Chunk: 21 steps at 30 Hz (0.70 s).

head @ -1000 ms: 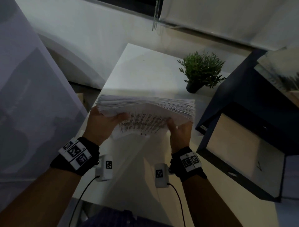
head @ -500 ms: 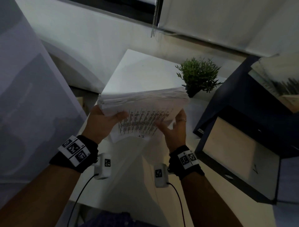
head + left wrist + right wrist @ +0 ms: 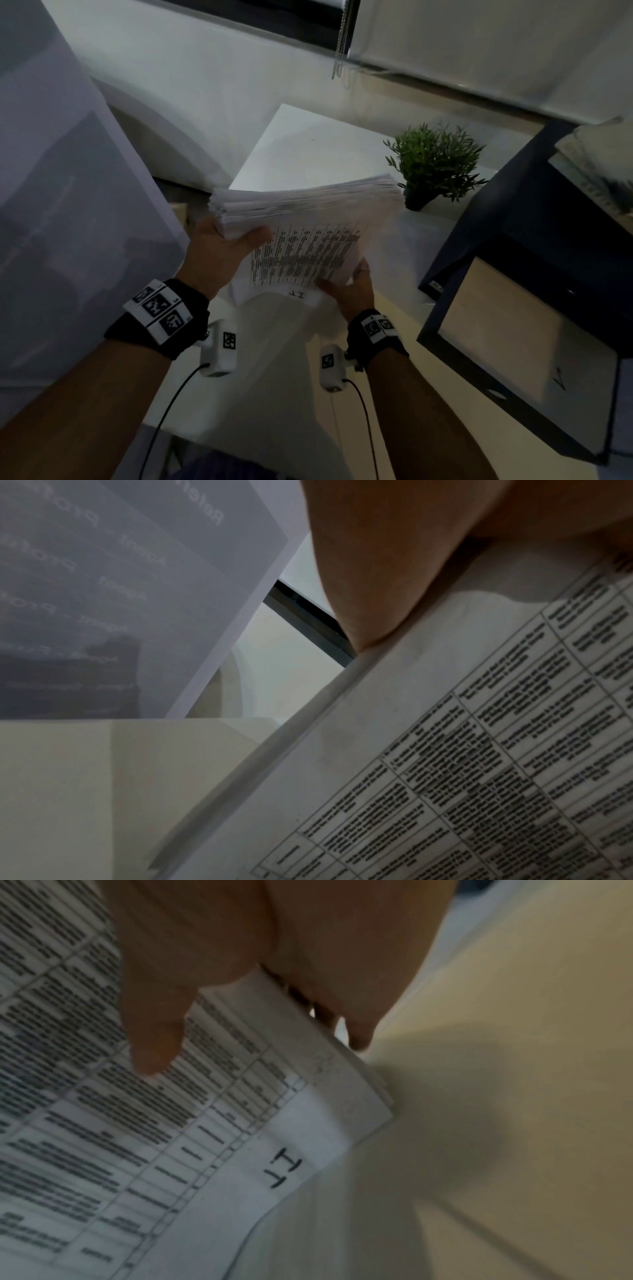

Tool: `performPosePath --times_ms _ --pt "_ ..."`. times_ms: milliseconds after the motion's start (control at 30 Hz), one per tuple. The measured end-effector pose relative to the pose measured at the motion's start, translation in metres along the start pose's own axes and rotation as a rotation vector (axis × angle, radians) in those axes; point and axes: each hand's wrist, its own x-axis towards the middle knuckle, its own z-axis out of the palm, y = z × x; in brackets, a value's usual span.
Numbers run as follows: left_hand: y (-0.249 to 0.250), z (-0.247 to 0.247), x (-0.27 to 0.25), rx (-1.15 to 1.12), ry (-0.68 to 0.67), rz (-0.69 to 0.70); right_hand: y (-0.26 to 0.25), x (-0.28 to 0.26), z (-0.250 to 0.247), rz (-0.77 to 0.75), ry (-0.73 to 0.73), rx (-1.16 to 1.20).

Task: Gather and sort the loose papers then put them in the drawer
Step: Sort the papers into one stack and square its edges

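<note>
A thick stack of white papers (image 3: 305,212) with printed tables is held above the white table (image 3: 308,147), its right end tilted up. My left hand (image 3: 226,246) grips the stack's left end, thumb on the printed face (image 3: 479,750). My right hand (image 3: 346,284) holds the lower right corner near a handwritten number (image 3: 284,1167), thumb on the front and fingers behind (image 3: 359,1031). The open dark drawer (image 3: 520,329) with a pale bottom stands to the right.
A small potted plant (image 3: 435,164) stands on the table behind the stack. A dark cabinet (image 3: 534,212) rises above the drawer with papers on its top. A large pale board (image 3: 68,205) leans at the left.
The stack's right end has tilted upward. My right hand slid from the stack's right edge down to its lower right corner. The left hand kept its grip.
</note>
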Motion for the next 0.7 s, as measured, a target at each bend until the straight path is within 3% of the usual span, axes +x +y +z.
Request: performPosePath --times_ms 267,400,600,700 --pt "-0.003 0.007 0.004 0.016 0.047 -0.003 -0.004 0.004 0.013 0.024 -0.033 -0.011" --pt "0.004 0.010 0.009 0.028 0.128 0.036 -0.029 0.002 0.004 -0.088 -0.054 -0.078" --pt "0.021 0.002 0.009 -0.016 0.332 0.207 -0.053 -0.016 -0.018 -0.247 0.011 0.061" --pt "0.000 0.004 -0.003 -0.087 0.320 0.146 -0.036 -0.023 -0.016 -0.198 0.027 0.065"
